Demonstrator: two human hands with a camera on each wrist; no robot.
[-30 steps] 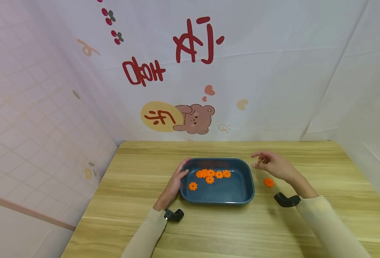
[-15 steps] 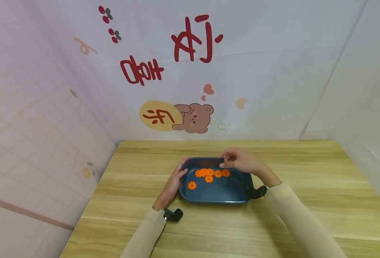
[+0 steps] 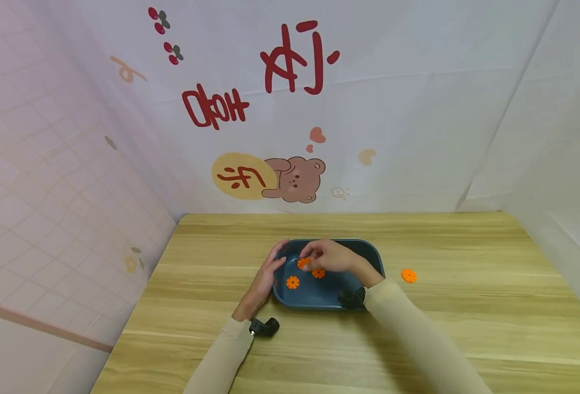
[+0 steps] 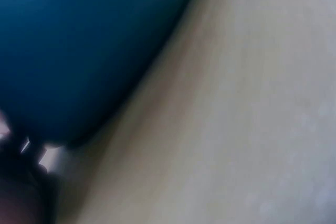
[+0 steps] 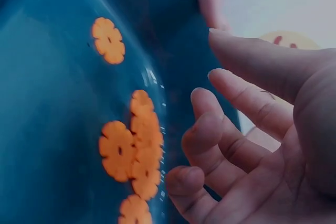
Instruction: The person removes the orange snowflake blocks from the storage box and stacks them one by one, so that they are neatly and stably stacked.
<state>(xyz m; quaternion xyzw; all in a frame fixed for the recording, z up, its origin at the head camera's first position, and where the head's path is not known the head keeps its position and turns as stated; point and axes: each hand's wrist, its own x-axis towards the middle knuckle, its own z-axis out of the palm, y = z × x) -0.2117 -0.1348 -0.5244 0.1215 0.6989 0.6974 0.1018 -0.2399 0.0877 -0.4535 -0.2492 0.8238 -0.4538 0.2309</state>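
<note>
My left hand grips the left wall of a dark blue rectangular tray, its thumb over the rim and its fingers along the outside. Over the tray, my right hand hovers with loosely bent fingers. In the right wrist view, no object sits between the fingers of that right hand. Orange notched plastic discs lie below in an overlapping cluster, partly hidden by the hand in the head view. One orange disc lies apart near the tray's left end. The left wrist view shows only the blurred tray wall and tabletop.
Another orange disc lies on the wooden table, right of the tray. A white printed cloth wall stands behind the table. Black camera mounts sit on both wrists.
My right hand has moved left from beside the loose disc, across the tray's right rim, to over the disc cluster. The left hand has stayed on the tray. The head view has shifted slightly.
</note>
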